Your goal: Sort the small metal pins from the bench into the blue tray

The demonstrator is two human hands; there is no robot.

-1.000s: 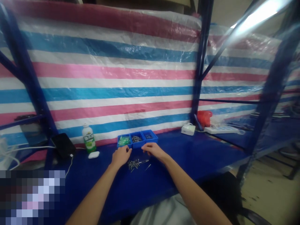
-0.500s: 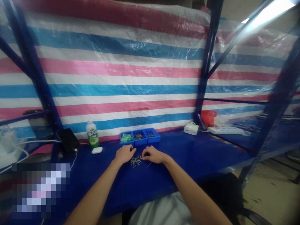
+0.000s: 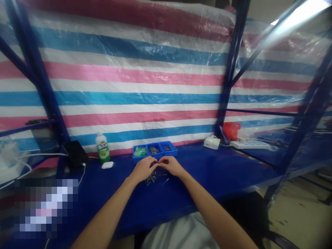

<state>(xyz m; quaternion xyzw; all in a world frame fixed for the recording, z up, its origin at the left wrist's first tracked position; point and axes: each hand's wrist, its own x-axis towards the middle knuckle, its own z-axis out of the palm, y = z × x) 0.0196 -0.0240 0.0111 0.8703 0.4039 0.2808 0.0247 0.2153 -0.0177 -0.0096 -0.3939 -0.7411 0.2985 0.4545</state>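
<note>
- Head view: two hands over a blue bench [image 3: 212, 173]; left hand [image 3: 143, 168] and right hand [image 3: 171, 165] meet fingertip to fingertip just in front of the bins.
- Count: three small blue bins [image 3: 155, 150] in a row against the striped tarp [image 3: 135, 86]; one loose pile of small metal pins [image 3: 153, 178] on the bench; one green-labelled bottle [image 3: 102, 147]; one white case [image 3: 107, 165]; one black device [image 3: 76, 153] with a white cable; one white box [image 3: 211, 142]; one red bag [image 3: 230, 130]; one power strip [image 3: 250, 144].
- Grip: both hands have fingers curled and drawn together, tips touching or nearly touching between the two hands. Something small may be pinched there, but it is too small to make out; cannot tell whether either hand holds a pin.
- Pins: the pile lies on the bench directly beneath and just in front of the fingertips, partly hidden by the left hand.
- Bin contents: left bin holds green pieces; middle bin holds grey metal parts; right bin holds a few dark small parts, type unclear.
- Bottle stands upright left of the bins; the case lies just in front of it; the black device leans further left.
</note>
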